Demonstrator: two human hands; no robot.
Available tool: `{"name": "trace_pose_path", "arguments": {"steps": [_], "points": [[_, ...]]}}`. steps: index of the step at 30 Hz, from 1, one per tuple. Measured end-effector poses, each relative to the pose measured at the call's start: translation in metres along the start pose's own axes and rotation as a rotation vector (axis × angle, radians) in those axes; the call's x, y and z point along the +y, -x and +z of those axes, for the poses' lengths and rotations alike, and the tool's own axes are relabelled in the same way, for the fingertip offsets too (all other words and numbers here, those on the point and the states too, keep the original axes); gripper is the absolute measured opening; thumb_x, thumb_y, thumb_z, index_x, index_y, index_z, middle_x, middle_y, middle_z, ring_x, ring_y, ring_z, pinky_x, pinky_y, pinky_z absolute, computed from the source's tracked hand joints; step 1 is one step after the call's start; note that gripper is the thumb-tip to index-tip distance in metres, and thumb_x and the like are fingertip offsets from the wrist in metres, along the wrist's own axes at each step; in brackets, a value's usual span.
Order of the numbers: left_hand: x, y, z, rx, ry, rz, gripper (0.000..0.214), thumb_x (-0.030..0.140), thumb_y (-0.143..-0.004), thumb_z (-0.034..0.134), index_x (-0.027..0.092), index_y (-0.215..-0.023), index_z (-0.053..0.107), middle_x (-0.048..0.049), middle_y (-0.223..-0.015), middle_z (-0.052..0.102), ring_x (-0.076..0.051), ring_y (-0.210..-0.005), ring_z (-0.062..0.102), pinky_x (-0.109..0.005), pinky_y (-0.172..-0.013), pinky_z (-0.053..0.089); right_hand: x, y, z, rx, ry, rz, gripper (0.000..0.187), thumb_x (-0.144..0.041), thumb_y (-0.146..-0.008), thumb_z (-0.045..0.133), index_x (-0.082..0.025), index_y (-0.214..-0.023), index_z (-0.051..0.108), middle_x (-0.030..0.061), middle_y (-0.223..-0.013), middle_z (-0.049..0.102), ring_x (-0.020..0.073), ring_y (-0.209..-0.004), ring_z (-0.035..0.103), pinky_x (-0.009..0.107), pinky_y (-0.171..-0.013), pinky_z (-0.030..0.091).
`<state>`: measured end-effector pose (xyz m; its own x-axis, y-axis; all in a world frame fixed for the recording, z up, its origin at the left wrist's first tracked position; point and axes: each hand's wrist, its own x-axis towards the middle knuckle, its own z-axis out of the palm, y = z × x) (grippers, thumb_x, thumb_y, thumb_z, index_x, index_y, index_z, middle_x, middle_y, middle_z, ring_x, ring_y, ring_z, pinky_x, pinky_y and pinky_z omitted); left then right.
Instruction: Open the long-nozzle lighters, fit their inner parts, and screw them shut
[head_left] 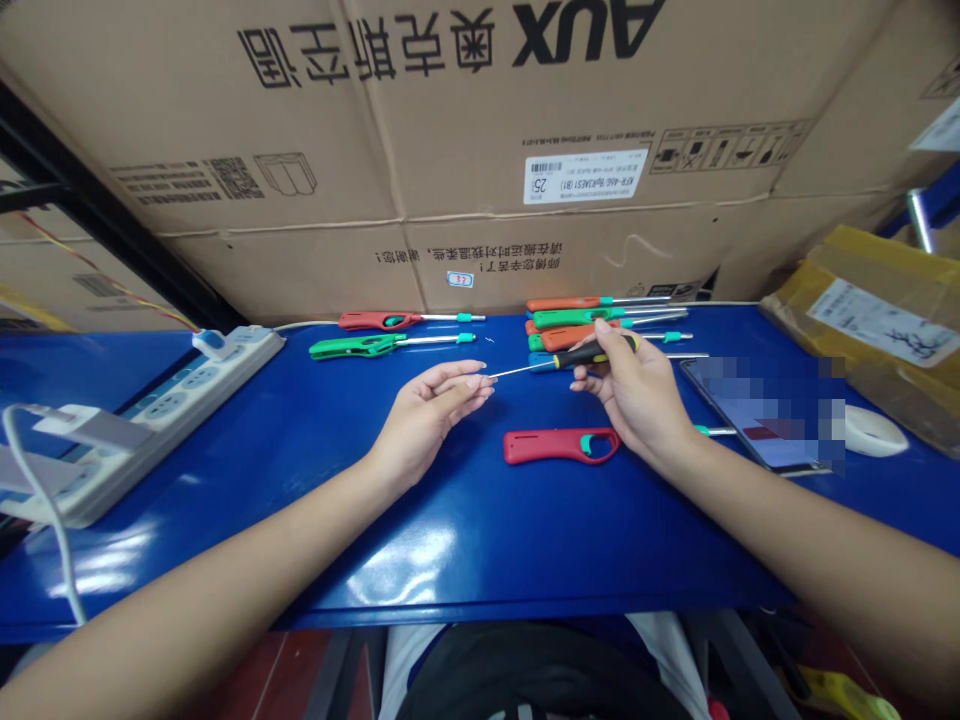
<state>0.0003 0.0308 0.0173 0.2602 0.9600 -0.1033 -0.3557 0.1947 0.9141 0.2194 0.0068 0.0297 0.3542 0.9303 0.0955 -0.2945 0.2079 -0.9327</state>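
Observation:
A screwdriver (pixel 581 355) with a black and yellow handle is held in my right hand (pixel 634 385), its thin shaft slanting down to the left. At the tip of that shaft, my left hand (pixel 431 415) is closed in a pinch; whatever small thing may be between the fingertips is hidden. Below the right hand lies a red gas lighter (pixel 547 446) with a green trigger, its metal tube partly covered by the right wrist. Beyond the left hand rest a green lighter (pixel 352 347) and a red lighter (pixel 375 320), side by side.
Several more lighters (pixel 570 303) lie stacked behind the right hand. A phone (pixel 757 415) and white mouse (pixel 874 430) are on the right, near a taped box (pixel 885 300). A power strip (pixel 169 400) runs along the left. Large cardboard (pixel 465 160) walls the blue table's (pixel 247 500) back.

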Motion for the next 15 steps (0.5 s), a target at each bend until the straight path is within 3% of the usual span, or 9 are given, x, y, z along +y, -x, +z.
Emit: {"name": "trace_pose_path", "arguments": {"steps": [8, 15], "points": [[-0.0027, 0.0006, -0.0026, -0.039, -0.106, 0.056, 0.037, 0.027, -0.07, 0.092, 0.017, -0.102, 0.077, -0.0067, -0.094, 0.081, -0.019, -0.095, 0.077, -0.029, -0.093, 0.061, 0.0019, -0.002, -0.0013, 0.002, 0.018, 0.035, 0.048, -0.057, -0.067, 0.087, -0.019, -0.076, 0.059, -0.0034, -0.07, 0.064, 0.0071, -0.053, 0.059, 0.02, -0.049, 0.057], [-0.0023, 0.0033, -0.0012, -0.062, -0.223, 0.143, 0.035, 0.03, -0.072, 0.091, 0.016, -0.1, 0.077, -0.0069, -0.091, 0.081, -0.02, -0.093, 0.078, -0.03, -0.093, 0.06, 0.0013, -0.0039, -0.0036, -0.011, 0.024, -0.004, 0.046, -0.054, -0.065, 0.089, -0.02, -0.075, 0.059, -0.0047, -0.068, 0.063, 0.0075, -0.052, 0.059, 0.02, -0.047, 0.056]]}}
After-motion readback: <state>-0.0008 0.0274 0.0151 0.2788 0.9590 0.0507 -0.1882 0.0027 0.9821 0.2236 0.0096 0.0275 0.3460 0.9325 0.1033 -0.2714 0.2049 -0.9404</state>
